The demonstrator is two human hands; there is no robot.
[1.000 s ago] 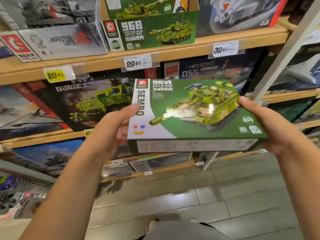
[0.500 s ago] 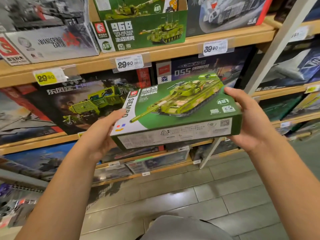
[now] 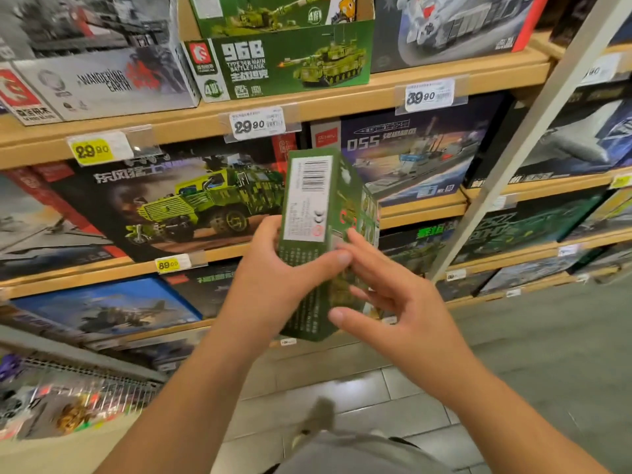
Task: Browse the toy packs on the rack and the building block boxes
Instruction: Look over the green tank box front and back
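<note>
Green cardboard marks the box (image 3: 316, 234), held upright at the centre of the frame with its narrow barcode side turned to us.

Head view. We see the left hand (image 3: 273, 285) wrapped round the lower half of the box, thumb across the near face. The right hand (image 3: 393, 295) lies just beside the box's right edge, fingers spread and only lightly curled; one fingertip seems to touch the edge, but it closes on nothing. The box stands in front of the wooden shelves (image 3: 205, 114), level with the truck box (image 3: 178, 203) at centre left and the ship box (image 3: 410, 155) at centre right.

Risks, as we judge them: the weight rests on one hand alone, so the box may slip or tip forward if the turning goes on without the right hand taking hold. A swing to the right could knock it against the slanted post (image 3: 513, 159).

Hidden or unclear: the picture face of the box is turned away to the right and shows only as a foreshortened sliver. The small print under the barcode is unreadable. The left fingers behind the box are out of sight. The pegged toy packs (image 3: 68, 405) at lower left are blurred beyond telling apart.
</note>
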